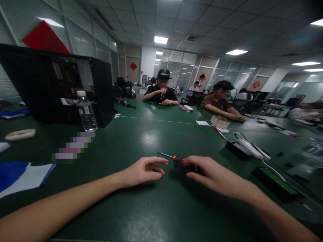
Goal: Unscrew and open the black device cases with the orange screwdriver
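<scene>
My right hand [202,169] is closed around the handle of a screwdriver [177,159]. Its thin metal shaft points left, and the handle shows black with an orange collar. Most of the handle is hidden by my fingers, and a dark shape beneath them is too blurred to make out. Just left of the shaft's tip, my left hand [145,171] hovers over the green table [141,208]. The fingers of that hand are bent and apart from the thumb, with nothing between them.
A black computer case [103,90] stands at the left behind a clear water bottle [87,114]. To the right lie a green circuit board [276,181], a white power strip [252,148] with cables, and a small open cardboard box [220,123]. Two people sit across the table.
</scene>
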A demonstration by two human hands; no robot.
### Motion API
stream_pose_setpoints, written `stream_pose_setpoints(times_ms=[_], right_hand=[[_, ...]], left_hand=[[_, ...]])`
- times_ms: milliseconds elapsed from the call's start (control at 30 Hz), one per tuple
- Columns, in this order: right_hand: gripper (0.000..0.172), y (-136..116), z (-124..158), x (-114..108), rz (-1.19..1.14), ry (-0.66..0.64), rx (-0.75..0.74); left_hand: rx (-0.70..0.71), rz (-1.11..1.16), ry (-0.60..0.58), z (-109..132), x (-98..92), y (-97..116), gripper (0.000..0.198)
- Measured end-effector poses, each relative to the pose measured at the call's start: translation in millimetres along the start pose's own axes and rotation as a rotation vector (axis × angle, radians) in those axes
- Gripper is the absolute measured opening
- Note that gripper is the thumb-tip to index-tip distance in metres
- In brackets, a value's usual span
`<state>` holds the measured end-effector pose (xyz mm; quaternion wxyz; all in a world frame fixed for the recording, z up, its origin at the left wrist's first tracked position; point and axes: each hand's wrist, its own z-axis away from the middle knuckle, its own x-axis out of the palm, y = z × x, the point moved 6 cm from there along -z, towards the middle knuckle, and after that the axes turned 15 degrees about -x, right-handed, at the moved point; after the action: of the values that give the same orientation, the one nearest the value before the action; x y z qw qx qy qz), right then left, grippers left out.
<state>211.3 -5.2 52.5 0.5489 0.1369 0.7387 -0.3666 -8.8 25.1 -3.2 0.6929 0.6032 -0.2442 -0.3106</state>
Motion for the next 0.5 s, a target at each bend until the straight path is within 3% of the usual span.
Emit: stream_pose_setpoints(times_ms=[100, 167, 233, 300, 400, 500], right_hand=[[0.047, 70, 67, -45, 0.256, 0.114, 0.188], [0.055, 124, 126, -74, 0.399, 0.161, 0.425], [0.056, 173, 184, -93, 0.458, 0.162, 0.689], [0.049, 208, 225, -100, 0.39, 0.129, 0.817], [0.049, 233, 251, -99, 0.283, 0.13, 0.83], [0.056, 240, 252, -95, 0.312, 0.132, 0.812]], left_hand=[[-0.067, -0.016, -0.014, -1, 0.3, -3, 0.048], [-0.086, -0.03, -0.024, -1, 0.1, -2, 0.047], [-0.088, -0.047, -0.035, -1, 0.3, -2, 0.047], [-0.082, -0.062, -0.037, -1, 0.3, -2, 0.046], [-0.077, -0.081, -0.034, -2, 0.3, -3, 0.046], [-0.069, -0.088, -0.041, -2, 0.5, -4, 0.044]])
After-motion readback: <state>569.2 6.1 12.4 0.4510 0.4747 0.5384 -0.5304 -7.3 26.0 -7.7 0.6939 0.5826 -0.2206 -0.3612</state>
